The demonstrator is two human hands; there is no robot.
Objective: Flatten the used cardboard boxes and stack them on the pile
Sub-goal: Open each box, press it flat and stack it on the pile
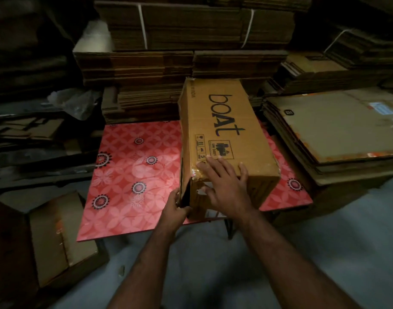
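A long brown cardboard box (222, 126) with black "boAt" lettering lies on a red flower-patterned table (133, 170), its taped near end towards me. My left hand (176, 208) pinches the lower left corner of that near end, where a flap gapes open. My right hand (224, 186) lies flat with spread fingers over the top near edge and the torn tape. To the right sits a pile of flattened boxes (333, 128).
Strapped bundles of flat cardboard (191, 30) rise behind the table. An open box (53, 237) stands on the floor at the lower left. Scrap cardboard and a plastic bag (77, 101) fill the dim left side. Grey floor lies below my arms.
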